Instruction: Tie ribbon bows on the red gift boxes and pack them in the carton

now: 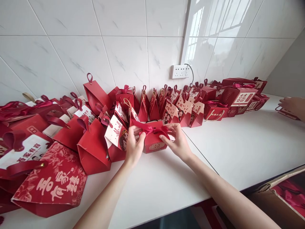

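Note:
A small red gift box (154, 143) with a round gold emblem stands on the white table in front of me. On its top sits a dark pink ribbon (152, 128), tied in a bow. My left hand (135, 143) pinches the ribbon's left side between thumb and fingers. From the other side, my right hand (177, 141) grips the bow's right loop, its thumb against the box's upper edge. Close to my left hand is a red-and-white gift box (114, 132) with a printed figure.
Red gift boxes with ribbon handles crowd the left, including a large patterned one (56, 181). More line the tiled wall below a power strip (181, 72). Another person's hand (292, 106) touches a flat red item at far right. A cardboard carton (274, 203) holds red ribbons at lower right.

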`<state>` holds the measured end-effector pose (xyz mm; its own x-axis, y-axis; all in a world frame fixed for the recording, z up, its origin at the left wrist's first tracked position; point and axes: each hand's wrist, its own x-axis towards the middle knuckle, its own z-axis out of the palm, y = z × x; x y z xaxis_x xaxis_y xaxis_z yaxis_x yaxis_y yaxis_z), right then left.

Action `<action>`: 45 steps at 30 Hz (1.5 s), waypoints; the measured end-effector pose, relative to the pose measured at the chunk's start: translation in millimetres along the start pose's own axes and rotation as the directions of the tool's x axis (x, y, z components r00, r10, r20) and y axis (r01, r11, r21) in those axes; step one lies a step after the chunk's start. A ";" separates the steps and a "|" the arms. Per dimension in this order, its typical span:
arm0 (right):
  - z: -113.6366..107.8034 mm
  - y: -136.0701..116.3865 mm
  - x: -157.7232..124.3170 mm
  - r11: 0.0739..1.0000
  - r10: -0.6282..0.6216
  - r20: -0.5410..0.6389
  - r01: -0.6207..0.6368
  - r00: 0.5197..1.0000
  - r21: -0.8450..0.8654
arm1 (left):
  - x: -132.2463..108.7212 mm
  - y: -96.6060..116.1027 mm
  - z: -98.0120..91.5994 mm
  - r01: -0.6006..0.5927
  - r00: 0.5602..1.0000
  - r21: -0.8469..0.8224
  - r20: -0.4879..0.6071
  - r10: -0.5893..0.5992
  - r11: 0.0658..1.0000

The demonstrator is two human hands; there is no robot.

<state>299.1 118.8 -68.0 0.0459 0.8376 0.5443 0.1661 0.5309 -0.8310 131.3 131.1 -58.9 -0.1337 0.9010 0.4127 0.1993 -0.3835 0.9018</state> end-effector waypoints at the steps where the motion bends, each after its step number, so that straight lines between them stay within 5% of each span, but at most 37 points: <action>1: -1.4 0.7 0.8 1.000 -0.006 -0.019 0.005 1.000 -0.018 | 0.1 0.7 -1.3 -0.010 1.000 -0.003 0.029 0.010 1.000; 6: -6.6 -1.0 2.5 0.990 -0.083 0.023 0.085 0.996 -0.111 | 1.3 3.2 -7.0 -0.064 0.998 0.100 -0.016 0.066 0.993; 10: -5.6 -5.9 1.9 0.993 -0.040 0.018 0.042 0.999 -0.115 | 4.6 -0.9 -6.6 0.052 0.995 0.074 -0.093 -0.045 0.996; 13: -9.6 -3.6 7.1 0.990 0.086 -0.130 -0.070 0.988 0.122 | 8.2 -3.7 -5.5 0.154 0.973 -0.200 -0.140 -0.184 0.968; 17: -30.4 12.5 23.5 0.786 0.313 -0.330 -0.048 0.890 0.616 | 13.6 0.9 -7.1 0.107 0.943 -0.516 -0.219 -0.252 0.850; 21: -53.6 23.2 35.4 0.641 0.442 -0.361 -0.008 0.821 0.767 | 18.9 12.3 -14.5 0.010 0.933 -0.599 -0.282 -0.223 0.801; 25: -61.7 12.2 37.3 0.566 0.503 -0.418 0.077 0.756 0.821 | 23.8 24.5 -26.5 0.022 0.867 -0.702 -0.341 -0.363 0.711; 27: -60.1 -0.1 38.8 0.598 0.443 -0.431 0.100 0.786 0.795 | 24.7 31.2 -30.9 0.001 0.876 -0.679 -0.353 -0.328 0.734; 31: -47.4 -37.5 51.7 0.752 0.236 -0.389 0.086 0.891 0.653 | 25.4 52.3 -31.6 -0.134 0.952 -0.450 -0.307 -0.012 0.883; 36: -25.2 -99.9 81.7 0.937 0.045 -0.180 0.021 0.983 0.348 | 37.7 96.2 -24.6 -0.322 0.940 -0.002 -0.115 0.320 0.947; 41: -6.8 -140.4 100.6 0.993 -0.061 0.110 0.049 0.992 0.106 | 53.4 128.3 -16.4 -0.369 0.918 0.066 0.180 0.353 0.927; 45: -8.6 -149.2 101.3 0.994 -0.101 0.152 0.105 0.983 -0.023 | 55.7 129.3 -23.8 -0.352 0.927 0.134 0.189 0.325 0.926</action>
<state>287.5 123.4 112.1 -0.1214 0.7896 0.6015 0.1925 0.6132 -0.7661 126.6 126.9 83.7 0.1244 0.7486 0.6513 0.3618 -0.6454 0.6727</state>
